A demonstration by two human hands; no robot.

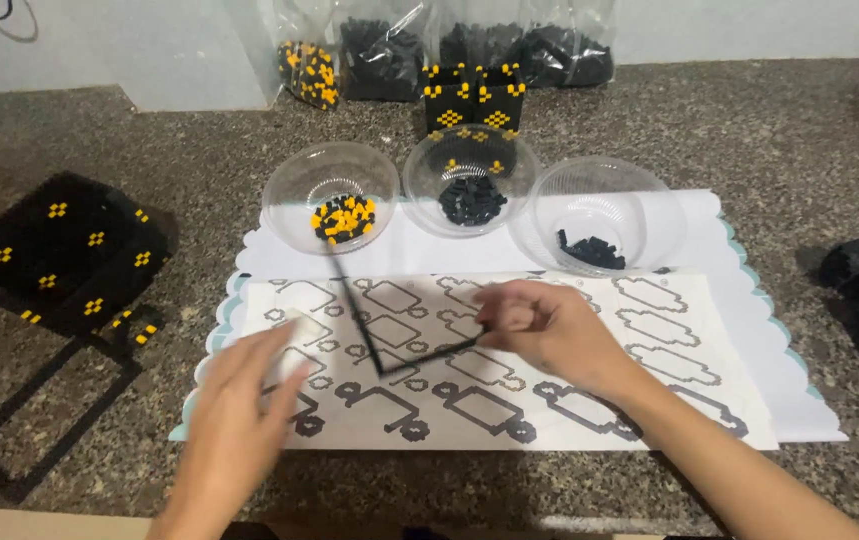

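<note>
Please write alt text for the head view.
Two hands, left hand and right hand, work over a patterned sheet; the right pinches a thin black strand. Beyond stand three clear bowls of beads.

Left hand (239, 420) flat; right hand (539, 325) pinching.

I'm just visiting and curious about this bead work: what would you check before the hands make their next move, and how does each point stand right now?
1. Right hand has a grip on the thin black strip: ok.
2. Left hand holds something: cannot tell, it is blurred.
3. Pattern sheet lies flat on the table: ok.
4. Left bowl has yellow and black beads: ok.
5. Middle bowl has black beads: ok.
6. Right bowl well stocked: not ok, only a few black pieces.
</note>
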